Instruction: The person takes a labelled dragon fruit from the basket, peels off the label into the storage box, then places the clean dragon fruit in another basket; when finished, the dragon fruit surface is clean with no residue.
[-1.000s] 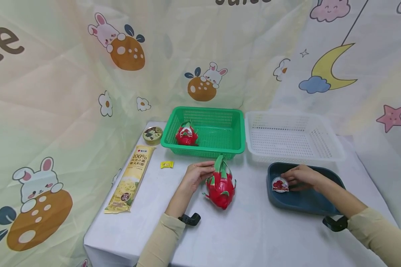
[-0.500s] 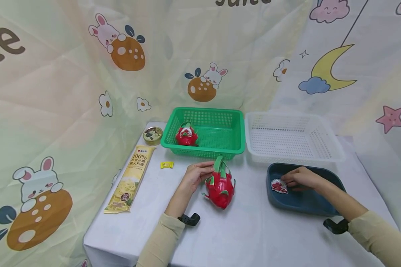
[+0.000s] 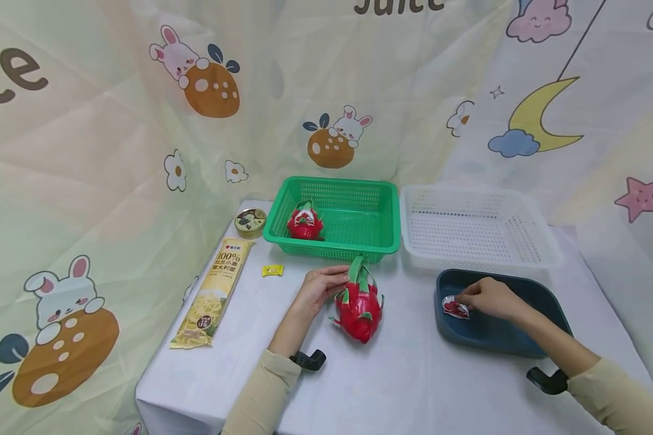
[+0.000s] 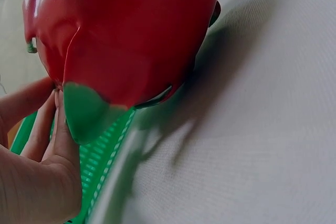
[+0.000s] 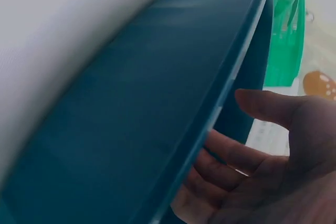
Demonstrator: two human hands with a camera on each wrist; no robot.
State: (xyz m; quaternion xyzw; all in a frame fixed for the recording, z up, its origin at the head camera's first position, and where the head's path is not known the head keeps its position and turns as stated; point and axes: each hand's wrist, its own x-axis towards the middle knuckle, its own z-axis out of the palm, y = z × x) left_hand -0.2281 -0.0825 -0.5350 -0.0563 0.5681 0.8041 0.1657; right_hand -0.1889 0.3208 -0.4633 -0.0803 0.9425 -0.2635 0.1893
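My left hand [image 3: 317, 289] pinches the side of a glossy red dragon fruit [image 3: 360, 314] with green leaf tips, at the middle of the table. In the left wrist view, the thumb and fingertips meet beside the fruit's red skin [image 4: 121, 40]. My right hand [image 3: 494, 297] reaches into a dark blue tray [image 3: 490, 342]. Inside the tray lies a small red-and-white label [image 3: 456, 307], with the fingertips right at its edge. In the right wrist view, thumb [image 5: 262, 103] and fingers stand apart; the tray's wall [image 5: 121, 93] hides the fingertips and the label.
At the back stands a green basket [image 3: 332, 249] holding another dragon fruit [image 3: 305, 225] with a label. A white basket [image 3: 479, 257] is beside it. To the left lie a round tin [image 3: 250, 223], a yellow noodle pack [image 3: 213, 293] and a small yellow wrapped candy [image 3: 272, 270].
The label in the tray has tipped from facing me to lying flatter, and the right hand has loosened its fingers from it. The left hand and the dragon fruit have stayed put.
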